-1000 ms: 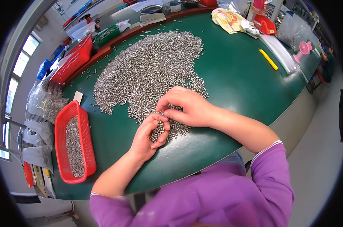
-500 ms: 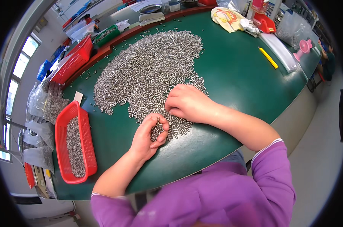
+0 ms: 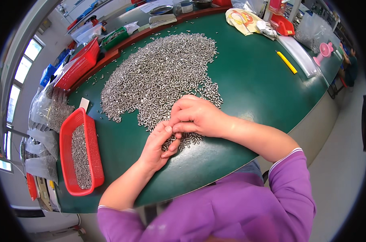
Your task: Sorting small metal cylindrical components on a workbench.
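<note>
Right hand (image 3: pixel 197 117) has drawn back onto cupped left hand (image 3: pixel 158 143), fingertips pinching pins (image 3: pixel 158 76) near the bench's (image 3: pixel 247 84) front edge.

- I see clear plastic bags of small grey metal parts (image 3: pixel 54 113) left of the red basket.
- A cream printed bag (image 3: pixel 241 18) lies at the table's far edge.
- A small white paper label (image 3: pixel 84 104) sits beside the pile.

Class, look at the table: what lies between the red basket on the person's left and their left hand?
In the head view, only bare green tabletop lies between the red basket and the left hand.
</note>
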Demonstrator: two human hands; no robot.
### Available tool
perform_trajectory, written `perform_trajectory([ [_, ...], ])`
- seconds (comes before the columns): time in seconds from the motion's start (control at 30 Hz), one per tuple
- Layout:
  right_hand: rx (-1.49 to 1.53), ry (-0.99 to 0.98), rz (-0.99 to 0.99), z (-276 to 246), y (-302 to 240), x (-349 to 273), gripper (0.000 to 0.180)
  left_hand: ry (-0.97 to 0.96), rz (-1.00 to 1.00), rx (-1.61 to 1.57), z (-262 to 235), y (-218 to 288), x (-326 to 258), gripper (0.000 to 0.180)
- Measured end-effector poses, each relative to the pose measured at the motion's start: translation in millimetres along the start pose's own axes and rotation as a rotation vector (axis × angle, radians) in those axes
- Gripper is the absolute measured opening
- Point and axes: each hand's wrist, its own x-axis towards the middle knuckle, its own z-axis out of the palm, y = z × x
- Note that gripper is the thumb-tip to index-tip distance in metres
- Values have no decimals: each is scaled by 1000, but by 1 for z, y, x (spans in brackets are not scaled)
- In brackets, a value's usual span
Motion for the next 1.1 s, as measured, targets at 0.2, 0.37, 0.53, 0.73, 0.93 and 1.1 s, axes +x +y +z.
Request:
perform_trajectory([
  [0.2, -55, 20, 95, -3, 6, -1, 20, 11, -12, -54, -3, -1, 0, 10],
  [0.37, -360, -130, 91, 0, 22, -10, 20, 52, -49, -87, 0, 1, -1, 14],
  [0.53, -479, -151, 67, 8, 20, -6, 16, 32, -43, -92, -6, 0, 0, 16],
  [0.73, -390, -11, 48, -4, 8, -1, 13, 0, -27, -47, -3, 2, -1, 15],
  [0.93, -282, -64, -131, -7, -4, 2, 16, 11, -5, -10, -3, -3, 1, 11],
  [1.1, -282, -16, -59, -11, 0, 2, 19, 43, 6, 10, 1, -4, 0, 8],
])
